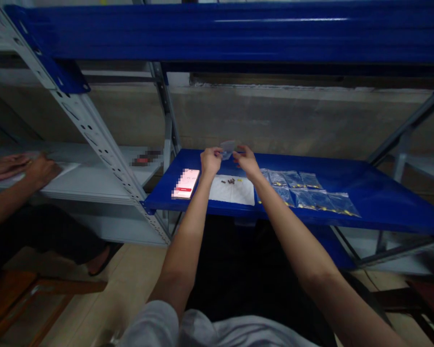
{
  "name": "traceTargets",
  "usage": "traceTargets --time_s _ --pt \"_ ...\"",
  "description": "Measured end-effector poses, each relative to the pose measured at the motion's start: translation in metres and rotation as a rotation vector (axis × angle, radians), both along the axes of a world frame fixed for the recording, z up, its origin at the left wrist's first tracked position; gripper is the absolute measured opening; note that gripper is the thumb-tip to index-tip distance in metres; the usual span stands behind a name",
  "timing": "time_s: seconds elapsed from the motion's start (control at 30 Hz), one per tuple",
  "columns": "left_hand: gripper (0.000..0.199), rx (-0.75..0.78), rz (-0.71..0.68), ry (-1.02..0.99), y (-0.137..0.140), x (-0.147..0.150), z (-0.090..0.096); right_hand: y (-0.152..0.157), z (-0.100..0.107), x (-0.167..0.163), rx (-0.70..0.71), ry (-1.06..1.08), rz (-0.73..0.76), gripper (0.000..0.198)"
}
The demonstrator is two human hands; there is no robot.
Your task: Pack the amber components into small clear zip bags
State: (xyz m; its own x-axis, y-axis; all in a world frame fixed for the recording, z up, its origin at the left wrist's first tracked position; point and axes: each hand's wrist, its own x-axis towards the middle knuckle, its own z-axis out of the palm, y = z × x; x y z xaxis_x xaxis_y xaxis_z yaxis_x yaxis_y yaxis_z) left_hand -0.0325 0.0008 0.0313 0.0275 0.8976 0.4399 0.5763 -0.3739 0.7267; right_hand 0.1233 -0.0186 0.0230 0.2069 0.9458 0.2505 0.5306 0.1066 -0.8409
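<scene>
Above the blue shelf [347,193], you hold a small clear bag [227,147] between both hands, raised just over a white sheet [238,193]. Your left hand [210,160] pinches the bag's left edge with fingers curled closed on it; your right hand [246,161] grips the right edge the same way. On the sheet below lie a few small dark pieces [228,181]. Just left of the sheet a phone [185,183] rests with its screen lit. To the right of your right hand, filled clear bags [307,193] lie in rows on the shelf. Far left, another person's hands [25,168] rest on a grey shelf [94,178].
</scene>
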Motion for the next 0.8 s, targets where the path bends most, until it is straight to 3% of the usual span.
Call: traceTargets --time_s 0.07,0.13,0.3,0.4,0.53,0.63,0.8 --pt "0.027 0.068 -0.166 -0.107 -0.020 -0.002 0.007 -0.016 0.005 0.000 0.069 0.191 0.040 0.064" --pt "0.026 0.041 -0.254 -0.196 -0.045 -0.004 0.004 -0.036 0.006 0.000 0.128 0.301 0.074 0.061" --pt "0.034 -0.130 -0.358 -0.480 -0.101 -0.015 -0.029 -0.093 -0.015 0.007 0.198 0.488 0.056 0.033" --pt "0.034 -0.245 -0.421 -0.536 -0.119 -0.027 -0.042 -0.119 -0.031 0.013 0.163 0.538 0.048 0.029" --pt "0.040 -0.373 -0.514 -0.482 -0.125 -0.046 -0.043 -0.136 -0.039 0.019 0.099 0.508 0.115 0.032" --pt "0.040 -0.445 -0.509 -0.359 -0.124 -0.058 -0.043 -0.139 -0.040 0.022 0.046 0.457 0.165 0.030" --pt "0.042 -0.360 -0.231 -0.021 -0.130 -0.053 -0.039 -0.139 -0.045 0.020 -0.074 0.416 0.271 0.027"
